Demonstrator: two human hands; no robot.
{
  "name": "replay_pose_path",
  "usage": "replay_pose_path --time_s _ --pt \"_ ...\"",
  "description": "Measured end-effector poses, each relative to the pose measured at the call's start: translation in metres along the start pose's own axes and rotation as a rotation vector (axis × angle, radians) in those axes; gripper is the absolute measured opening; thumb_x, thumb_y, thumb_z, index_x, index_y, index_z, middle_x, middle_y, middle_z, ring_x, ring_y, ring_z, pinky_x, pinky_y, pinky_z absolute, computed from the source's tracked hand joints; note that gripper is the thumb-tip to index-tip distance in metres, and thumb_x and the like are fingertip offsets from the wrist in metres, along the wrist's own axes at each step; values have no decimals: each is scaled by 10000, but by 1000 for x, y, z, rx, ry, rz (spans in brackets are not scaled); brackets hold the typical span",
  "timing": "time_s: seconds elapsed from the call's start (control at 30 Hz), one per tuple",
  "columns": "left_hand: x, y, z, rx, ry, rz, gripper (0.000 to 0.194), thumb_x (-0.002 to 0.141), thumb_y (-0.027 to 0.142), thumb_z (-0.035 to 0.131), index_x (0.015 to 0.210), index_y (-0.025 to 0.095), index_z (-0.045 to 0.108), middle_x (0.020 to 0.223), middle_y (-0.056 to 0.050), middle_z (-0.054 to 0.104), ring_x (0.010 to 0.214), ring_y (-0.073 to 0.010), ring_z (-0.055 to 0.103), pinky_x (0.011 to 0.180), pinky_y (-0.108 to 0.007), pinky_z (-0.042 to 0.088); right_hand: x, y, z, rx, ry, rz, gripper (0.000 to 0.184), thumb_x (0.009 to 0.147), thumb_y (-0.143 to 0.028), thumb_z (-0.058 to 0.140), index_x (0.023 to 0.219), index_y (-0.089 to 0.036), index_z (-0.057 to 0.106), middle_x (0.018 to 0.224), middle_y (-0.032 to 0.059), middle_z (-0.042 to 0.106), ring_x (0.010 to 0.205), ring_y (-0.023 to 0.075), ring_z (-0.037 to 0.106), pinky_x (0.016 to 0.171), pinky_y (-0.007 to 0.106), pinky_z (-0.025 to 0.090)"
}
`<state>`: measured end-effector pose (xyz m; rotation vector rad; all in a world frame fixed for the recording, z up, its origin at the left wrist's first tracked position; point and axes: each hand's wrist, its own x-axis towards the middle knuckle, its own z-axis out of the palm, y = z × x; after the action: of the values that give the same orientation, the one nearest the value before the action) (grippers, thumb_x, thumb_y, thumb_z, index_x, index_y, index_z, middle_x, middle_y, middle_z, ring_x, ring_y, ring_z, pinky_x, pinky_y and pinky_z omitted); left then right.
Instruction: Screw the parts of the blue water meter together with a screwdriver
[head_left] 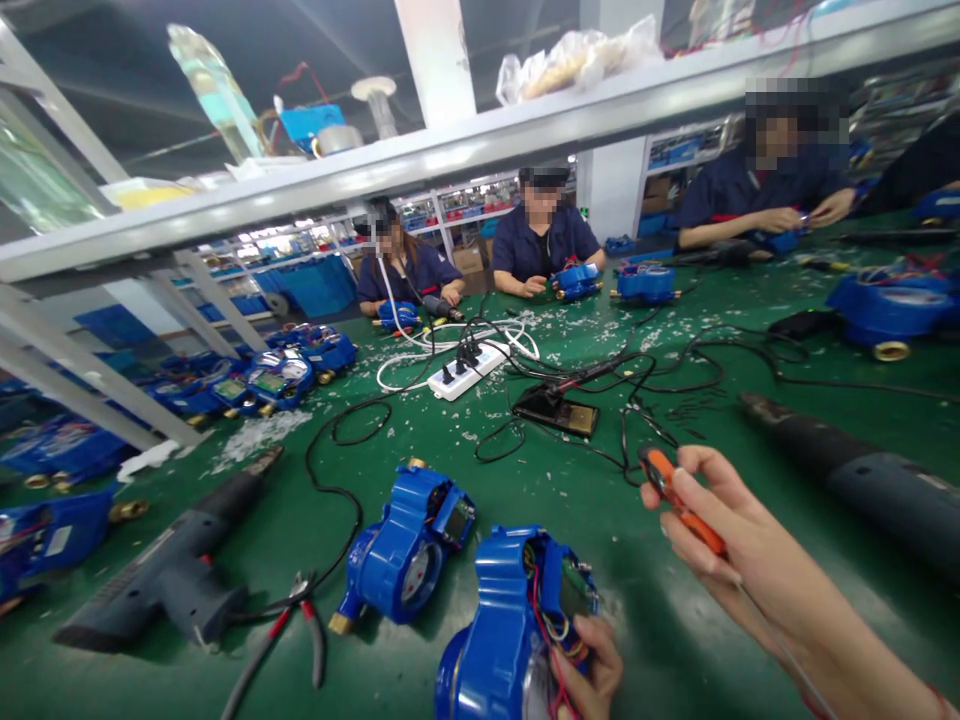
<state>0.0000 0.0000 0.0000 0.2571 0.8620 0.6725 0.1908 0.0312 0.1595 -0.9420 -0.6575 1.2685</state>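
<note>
My right hand (739,545) is closed round an orange-handled soldering iron (679,498), held above the green table (600,500) at the lower right. My left hand (589,672) shows only in part at the bottom edge; its fingers grip the side of a blue water meter (499,640) with coloured wires showing in its open housing. A second blue water meter (409,545) lies on its side just left of it, untouched.
A grey heat gun (176,565) and red-handled pliers (289,630) lie at the lower left. Another dark heat gun (847,470) lies at right. A white power strip (469,370), black cables and a soldering stand (559,410) sit mid-table. Three people work opposite, under a shelf (480,150).
</note>
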Motion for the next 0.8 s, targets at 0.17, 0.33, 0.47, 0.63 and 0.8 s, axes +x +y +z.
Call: replay_pose_path --time_s 0.17,0.33,0.47,0.63,0.8 --pt "5 9 0 -226 -21 -308 170 917 367 568 890 357 736 1099 107 684 578 113 596 447 86 271 -3 2 9 449 145 230 489 638 -100 828 1025 -225 556 963 61 689 770 123 681 697 131 579" --pt "10 11 -4 -329 -104 -356 217 935 348 536 878 333 745 1094 102 692 538 131 576 442 109 243 -8 4 26 761 250 403 454 802 -125 545 1256 -133 527 1246 142 602 1119 310 612 883 333 599" --pt "13 7 -10 -339 -107 -358 196 920 365 557 900 316 745 1115 82 691 564 109 599 426 93 262 -11 14 23 701 224 476 392 808 -59 551 1192 -134 552 1064 144 653 800 203 701 616 231 630" --pt "20 -3 -10 -323 50 -333 118 868 357 641 860 328 755 1125 84 691 536 96 575 416 67 287 -16 23 17 560 64 393 211 697 -206 821 802 -190 638 614 -43 498 345 -1 338 280 89 318" --pt "33 -11 -13 -306 170 -288 69 826 324 696 808 307 761 1074 72 706 524 45 557 434 -20 355 -20 13 19 532 154 326 565 448 -112 896 969 -179 688 840 61 657 681 118 617 552 142 531"
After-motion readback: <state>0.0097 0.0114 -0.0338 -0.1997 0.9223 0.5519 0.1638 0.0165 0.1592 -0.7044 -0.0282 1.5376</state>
